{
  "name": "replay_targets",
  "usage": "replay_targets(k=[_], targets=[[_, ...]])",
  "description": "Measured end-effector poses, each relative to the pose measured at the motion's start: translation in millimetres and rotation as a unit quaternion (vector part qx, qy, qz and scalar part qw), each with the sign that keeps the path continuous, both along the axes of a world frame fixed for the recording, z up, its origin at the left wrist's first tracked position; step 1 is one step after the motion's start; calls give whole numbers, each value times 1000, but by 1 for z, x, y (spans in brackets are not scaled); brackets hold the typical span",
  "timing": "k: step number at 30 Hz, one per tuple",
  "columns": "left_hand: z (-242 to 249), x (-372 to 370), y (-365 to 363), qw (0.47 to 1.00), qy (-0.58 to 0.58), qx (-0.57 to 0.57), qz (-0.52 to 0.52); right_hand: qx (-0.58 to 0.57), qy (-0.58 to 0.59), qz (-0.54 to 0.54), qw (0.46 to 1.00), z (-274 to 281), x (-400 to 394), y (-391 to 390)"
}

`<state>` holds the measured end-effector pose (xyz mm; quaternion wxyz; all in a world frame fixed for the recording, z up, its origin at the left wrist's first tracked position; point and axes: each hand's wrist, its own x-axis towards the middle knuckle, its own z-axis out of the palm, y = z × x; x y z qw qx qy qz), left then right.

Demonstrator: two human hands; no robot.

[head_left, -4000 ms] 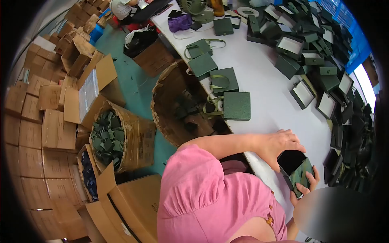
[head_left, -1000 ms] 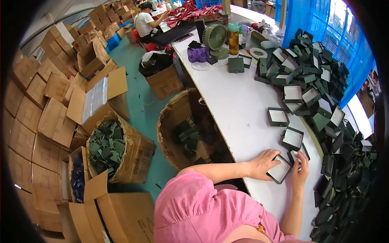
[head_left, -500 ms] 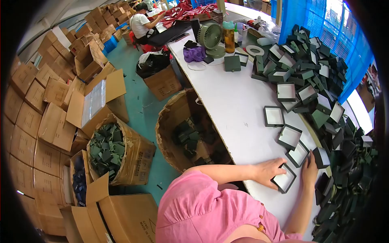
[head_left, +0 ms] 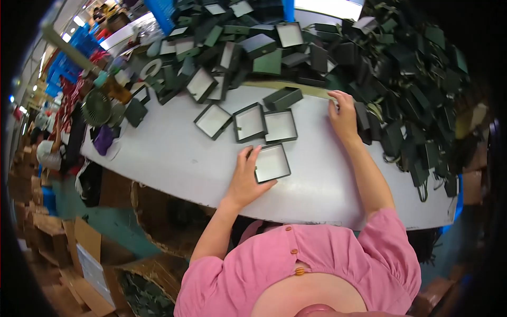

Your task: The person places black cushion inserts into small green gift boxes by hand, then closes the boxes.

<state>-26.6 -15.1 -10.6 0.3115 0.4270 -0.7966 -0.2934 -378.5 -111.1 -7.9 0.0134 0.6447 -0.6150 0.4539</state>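
My left hand (head_left: pixel 245 178) grips the left side of an open dark green box tray (head_left: pixel 273 162) with a white inside, its thumb along the lower edge and fingers at the upper corner. The tray lies flat on the table. My right hand (head_left: pixel 344 117) is at the edge of the heap on the right, beside a dark box (head_left: pixel 362 115). Its thumb and fingers are apart, with nothing visible between them. Beyond the left hand lie more open trays (head_left: pixel 249 123) and a tilted dark green box (head_left: pixel 283 98).
A large heap of dark green boxes (head_left: pixel 406 79) with ribbons covers the right and back of the white table (head_left: pixel 174 153). A fan (head_left: pixel 96 107), a purple cloth (head_left: pixel 103 139) and a tape roll (head_left: pixel 151 69) stand at the left. Cartons (head_left: pixel 84 238) are on the floor.
The view has swung to the right. My right hand has moved away from the dark box near the trays to the heap's edge. My left hand stays on its tray.
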Motion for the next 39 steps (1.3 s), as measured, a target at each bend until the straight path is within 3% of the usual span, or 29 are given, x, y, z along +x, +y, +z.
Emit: replay_targets(k=[5, 8, 13, 18, 23, 27, 31, 34, 36, 39], targets=[[3, -11, -5, 1000, 13, 17, -17, 14, -10, 87, 996, 13, 14, -8], [5, -21, -4, 998, 24, 31, -42, 13, 129, 192, 973, 21, 30, -22], [9, -31, -10, 998, 15, 8, -65, 174, -10, 234, 956, 21, 60, -27], [3, -11, -13, 999, -20, -14, -25, 132, 52, 263, 954, 18, 65, -21], [4, 22, -17, 993, -47, -5, 110, 30, 88, 216, 972, 65, 69, 47], [-10, 37, -24, 987, -36, -46, 150, 109, 115, 233, 959, 61, 48, 124], [-5, 22, -18, 970, -96, -131, 180, 191, 123, 277, 934, 61, 48, 170], [-5, -7, -2, 980, -10, -197, 38, 196, 139, 316, 918, 61, 51, 172], [5, -35, 20, 988, 52, -125, -78, 182, 135, 296, 928, 61, 57, 168], [7, -59, 35, 992, 12, -90, -89, 157, 164, 220, 949, 57, 67, 157]])
